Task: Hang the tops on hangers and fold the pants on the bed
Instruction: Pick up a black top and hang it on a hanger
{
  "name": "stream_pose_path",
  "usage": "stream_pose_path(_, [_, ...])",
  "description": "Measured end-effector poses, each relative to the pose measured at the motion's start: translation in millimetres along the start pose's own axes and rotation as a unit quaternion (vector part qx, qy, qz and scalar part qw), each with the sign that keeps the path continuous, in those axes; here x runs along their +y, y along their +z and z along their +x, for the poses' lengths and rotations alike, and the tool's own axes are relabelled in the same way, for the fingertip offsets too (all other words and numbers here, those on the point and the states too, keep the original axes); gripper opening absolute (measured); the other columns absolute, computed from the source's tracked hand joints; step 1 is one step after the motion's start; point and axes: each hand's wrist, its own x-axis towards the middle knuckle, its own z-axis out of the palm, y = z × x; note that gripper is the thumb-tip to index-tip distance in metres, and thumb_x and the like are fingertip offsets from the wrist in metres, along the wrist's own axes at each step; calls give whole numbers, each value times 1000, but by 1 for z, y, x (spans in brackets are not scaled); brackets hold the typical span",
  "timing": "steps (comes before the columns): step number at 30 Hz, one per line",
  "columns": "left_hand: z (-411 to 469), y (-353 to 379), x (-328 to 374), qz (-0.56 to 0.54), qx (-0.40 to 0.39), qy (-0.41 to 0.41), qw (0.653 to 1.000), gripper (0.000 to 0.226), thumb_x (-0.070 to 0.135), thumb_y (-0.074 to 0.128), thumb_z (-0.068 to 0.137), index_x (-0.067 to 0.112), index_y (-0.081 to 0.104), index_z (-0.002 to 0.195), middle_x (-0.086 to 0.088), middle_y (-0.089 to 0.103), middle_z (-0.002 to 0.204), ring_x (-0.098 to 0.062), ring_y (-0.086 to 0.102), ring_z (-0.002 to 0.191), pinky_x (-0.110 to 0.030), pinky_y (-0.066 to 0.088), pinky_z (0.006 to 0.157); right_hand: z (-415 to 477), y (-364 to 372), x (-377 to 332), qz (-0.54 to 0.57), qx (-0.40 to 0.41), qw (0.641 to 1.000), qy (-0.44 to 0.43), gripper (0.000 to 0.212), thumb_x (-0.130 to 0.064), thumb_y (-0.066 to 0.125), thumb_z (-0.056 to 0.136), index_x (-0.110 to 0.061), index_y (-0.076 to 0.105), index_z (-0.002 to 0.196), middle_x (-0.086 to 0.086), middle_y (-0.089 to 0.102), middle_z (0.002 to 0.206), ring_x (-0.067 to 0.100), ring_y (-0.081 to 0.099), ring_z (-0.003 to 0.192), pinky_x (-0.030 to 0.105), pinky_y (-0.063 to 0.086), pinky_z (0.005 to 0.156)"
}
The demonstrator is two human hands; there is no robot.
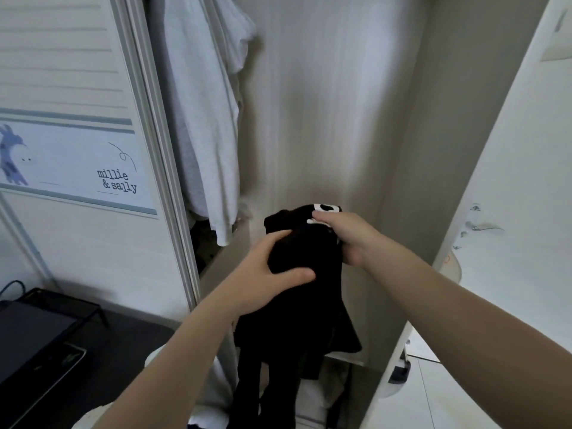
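Note:
A black garment with a white-and-black printed patch near its top hangs down in front of me inside an open wardrobe. My left hand grips its upper left part, thumb across the cloth. At the top right, my right hand pinches the garment by the printed patch. No hanger shows in the black garment. A light grey top hangs at the wardrobe's left side.
The wardrobe's sliding door with a "millie & sally" print stands at left, and its pale back wall lies ahead. A white door with a handle is at right. A dark desk with a black tray sits at lower left.

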Motion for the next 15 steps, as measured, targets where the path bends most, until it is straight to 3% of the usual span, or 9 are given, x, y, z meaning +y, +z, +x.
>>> stream_pose_path(2, [1,7,-6,32,49,42,997,63,44,83,73,38,54,129,19,66,116,-2,63,109,-27,52,93,-2,7,-7,42,-23,999,18,7,-15,61,98,-10,65,97,7,69,82,20,66,69,25,57,54])
stream_pose_path(4, [8,7,-4,36,140,64,987,31,28,70,92,33,62,122,20,71,105,-2,66,103,-25,52,90,-7,11,-8,73,-65,995,16,14,-15,57,99,-10,65,109,11,69,92,22,66,76,26,59,58])
stream_pose_path(5, [12,5,-3,20,166,60,984,26,26,64,97,31,64,122,19,72,105,-2,67,102,-26,53,90,-12,13,-6,71,-87,994,6,22,-18,57,99,-7,64,118,14,70,100,24,67,82,29,60,66])
stream_pose_path(8, [24,-5,1,-56,222,16,973,22,29,60,100,10,67,108,-3,74,96,-13,69,90,-46,55,88,-25,9,23,-6,-114,990,-82,57,-32,76,86,-15,54,136,7,73,116,22,71,101,37,58,90])
stream_pose_path(10, [30,-7,3,-111,234,-7,966,35,29,61,98,-5,56,93,-18,62,85,-23,60,81,-55,52,85,-40,12,55,-140,-127,968,-165,71,-36,86,71,-28,51,132,-9,73,110,12,71,103,31,57,90])
stream_pose_path(12, [31,-1,6,-171,201,-22,964,31,29,63,97,3,55,81,-14,55,81,-24,55,79,-49,49,79,-38,13,83,-257,-106,935,-221,53,-20,81,74,-24,55,120,-8,71,104,9,69,99,32,55,87])
stream_pose_path(15, [32,4,5,-232,171,-45,957,24,29,63,99,14,56,82,-10,53,82,-24,54,80,-41,44,77,-23,2,83,-277,-18,932,-232,20,9,59,83,-5,62,97,18,70,92,20,62,79,36,47,71])
